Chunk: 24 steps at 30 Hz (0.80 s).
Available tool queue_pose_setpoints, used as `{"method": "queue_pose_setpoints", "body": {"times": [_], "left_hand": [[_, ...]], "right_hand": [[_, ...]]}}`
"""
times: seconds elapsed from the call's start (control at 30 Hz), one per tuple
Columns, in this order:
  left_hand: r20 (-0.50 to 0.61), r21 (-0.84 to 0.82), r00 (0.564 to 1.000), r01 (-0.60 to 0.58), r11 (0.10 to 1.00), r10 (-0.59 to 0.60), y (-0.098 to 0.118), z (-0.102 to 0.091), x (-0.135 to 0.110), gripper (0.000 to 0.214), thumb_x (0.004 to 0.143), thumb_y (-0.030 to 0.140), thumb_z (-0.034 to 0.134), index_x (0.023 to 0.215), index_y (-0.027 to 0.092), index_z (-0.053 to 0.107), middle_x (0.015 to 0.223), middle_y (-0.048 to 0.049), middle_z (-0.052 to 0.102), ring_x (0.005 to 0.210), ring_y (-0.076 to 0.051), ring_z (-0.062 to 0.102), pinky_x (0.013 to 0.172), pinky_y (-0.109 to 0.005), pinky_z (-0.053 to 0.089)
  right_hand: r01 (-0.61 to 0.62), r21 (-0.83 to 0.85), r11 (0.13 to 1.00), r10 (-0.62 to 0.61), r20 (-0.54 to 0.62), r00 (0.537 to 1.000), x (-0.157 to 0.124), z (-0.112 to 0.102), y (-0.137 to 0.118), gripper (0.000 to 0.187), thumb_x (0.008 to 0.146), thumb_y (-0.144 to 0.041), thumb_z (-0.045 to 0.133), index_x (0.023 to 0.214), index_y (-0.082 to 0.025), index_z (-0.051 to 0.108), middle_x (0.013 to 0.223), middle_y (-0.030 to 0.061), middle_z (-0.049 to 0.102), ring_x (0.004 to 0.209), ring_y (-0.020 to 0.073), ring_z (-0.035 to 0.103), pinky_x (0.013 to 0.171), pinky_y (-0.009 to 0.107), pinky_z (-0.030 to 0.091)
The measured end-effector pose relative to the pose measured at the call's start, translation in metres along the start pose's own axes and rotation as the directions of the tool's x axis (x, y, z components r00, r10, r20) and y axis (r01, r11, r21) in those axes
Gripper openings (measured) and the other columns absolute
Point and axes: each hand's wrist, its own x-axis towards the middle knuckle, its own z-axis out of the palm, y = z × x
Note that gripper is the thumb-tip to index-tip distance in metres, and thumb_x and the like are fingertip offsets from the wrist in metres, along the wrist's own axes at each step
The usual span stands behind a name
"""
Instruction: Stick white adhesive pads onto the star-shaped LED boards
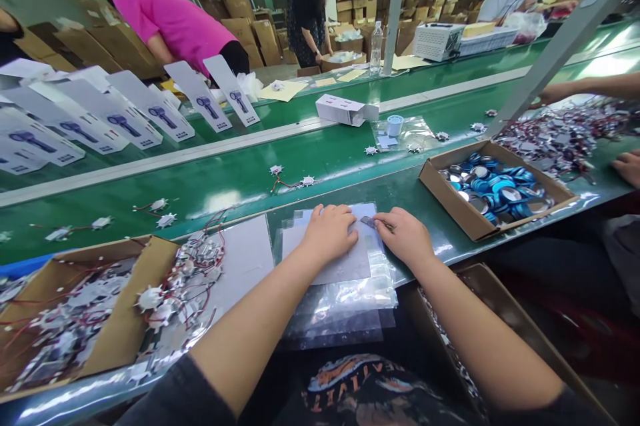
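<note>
The left hand (330, 234) presses flat, fingers together, on a pale grey sheet (330, 263) over clear plastic bags (340, 309) on the green conveyor belt (320, 173), apparently steadying it while the right hand (404, 236) pinches a small grey tab (368, 221) at its edge.

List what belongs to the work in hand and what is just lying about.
In use: left hand on clear plastic bags; right hand pinching a small grey piece.
Lying about: cardboard tray of wired boards; cardboard tray of blue-rimmed discs; white box.
</note>
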Motion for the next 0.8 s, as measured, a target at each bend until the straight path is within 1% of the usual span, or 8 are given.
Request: {"method": "queue_pose_setpoints", "body": {"times": [0.23, 0.33, 0.4, 0.47, 0.63, 0.67, 0.73, 0.8], "left_hand": [[-0.022, -0.008, 1.000, -0.001, 1.000, 0.001, -0.001, -0.001, 0.000, 0.030, 0.094, 0.034, 0.051, 0.116, 0.027, 0.070, 0.133, -0.0027, 0.065, 0.121, -0.027, 0.057, 0.114, -0.060, 0.030], [-0.045, -0.003, 0.999, 0.004, 1.000, -0.004, -0.002, 0.001, 0.001, 0.032, 0.096, 0.030, 0.048, 0.122, 0.027, 0.067, 0.129, -0.0023, 0.067, 0.121, -0.026, 0.056, 0.116, -0.059, 0.027], [-0.055, 0.004, 0.998, -0.014, 1.000, 0.014, -0.003, 0.003, 0.002, 0.034, 0.096, 0.027, 0.047, 0.125, 0.029, 0.065, 0.127, -0.0019, 0.067, 0.120, -0.025, 0.056, 0.117, -0.057, 0.027], [-0.056, 0.012, 0.997, -0.043, 0.999, 0.043, -0.004, 0.004, 0.003, 0.034, 0.097, 0.025, 0.045, 0.123, 0.031, 0.067, 0.127, -0.0019, 0.066, 0.120, -0.024, 0.056, 0.116, -0.055, 0.028], [-0.046, 0.026, 0.996, -0.071, 0.997, 0.072, -0.008, 0.006, 0.002, 0.036, 0.096, 0.024, 0.046, 0.123, 0.031, 0.068, 0.133, -0.0034, 0.062, 0.123, -0.026, 0.054, 0.117, -0.061, 0.024], [-0.040, 0.028, 0.996, -0.076, 0.997, 0.077, -0.009, 0.006, 0.001, 0.036, 0.095, 0.024, 0.046, 0.123, 0.031, 0.068, 0.134, -0.0038, 0.062, 0.124, -0.026, 0.054, 0.118, -0.062, 0.023], [-0.026, 0.027, 0.996, -0.086, 0.996, 0.087, -0.010, 0.005, 0.001, 0.036, 0.095, 0.024, 0.047, 0.123, 0.030, 0.068, 0.135, -0.0047, 0.061, 0.125, -0.027, 0.053, 0.117, -0.063, 0.022], [-0.012, 0.015, 0.996, -0.089, 0.996, 0.089, -0.010, 0.004, 0.001, 0.036, 0.095, 0.025, 0.047, 0.124, 0.030, 0.067, 0.136, -0.0052, 0.061, 0.126, -0.027, 0.053, 0.117, -0.064, 0.022]], "right_hand": [[0.017, 0.003, 1.000, -0.017, -0.002, 1.000, 0.000, -0.002, -0.001, 0.024, 0.093, -0.034, 0.054, 0.102, -0.035, 0.076, 0.083, -0.0016, 0.062, 0.080, 0.0144, 0.062, 0.061, 0.027, 0.036], [0.021, 0.001, 1.000, -0.021, -0.011, 1.000, -0.001, -0.001, -0.002, 0.024, 0.093, -0.033, 0.054, 0.102, -0.034, 0.076, 0.084, -0.0015, 0.062, 0.080, 0.0144, 0.063, 0.061, 0.027, 0.037], [0.021, -0.001, 1.000, -0.021, -0.015, 1.000, -0.001, 0.000, -0.003, 0.024, 0.093, -0.034, 0.054, 0.102, -0.034, 0.076, 0.084, -0.0015, 0.063, 0.080, 0.0145, 0.063, 0.061, 0.026, 0.037], [0.017, -0.005, 1.000, -0.018, -0.018, 1.000, -0.001, 0.000, -0.003, 0.023, 0.093, -0.034, 0.054, 0.101, -0.034, 0.076, 0.084, -0.0015, 0.064, 0.079, 0.0145, 0.063, 0.061, 0.027, 0.037], [-0.019, -0.025, 1.000, 0.017, -0.055, 0.998, 0.000, -0.005, 0.001, 0.023, 0.094, -0.033, 0.054, 0.102, -0.033, 0.075, 0.091, -0.0017, 0.068, 0.085, 0.0151, 0.064, 0.067, 0.027, 0.042], [-0.044, -0.041, 0.998, 0.041, -0.078, 0.996, 0.001, -0.007, 0.002, 0.024, 0.094, -0.033, 0.053, 0.105, -0.031, 0.074, 0.095, -0.0001, 0.068, 0.087, 0.0167, 0.063, 0.070, 0.028, 0.043], [-0.112, -0.082, 0.990, 0.100, -0.147, 0.984, 0.003, -0.011, 0.002, 0.029, 0.094, -0.034, 0.053, 0.116, -0.026, 0.070, 0.110, 0.0064, 0.067, 0.097, 0.0234, 0.061, 0.077, 0.034, 0.044], [-0.125, -0.127, 0.984, 0.101, -0.185, 0.978, 0.003, -0.012, -0.005, 0.041, 0.093, -0.036, 0.055, 0.130, -0.023, 0.062, 0.128, 0.0130, 0.059, 0.112, 0.0315, 0.054, 0.087, 0.042, 0.042]]}}
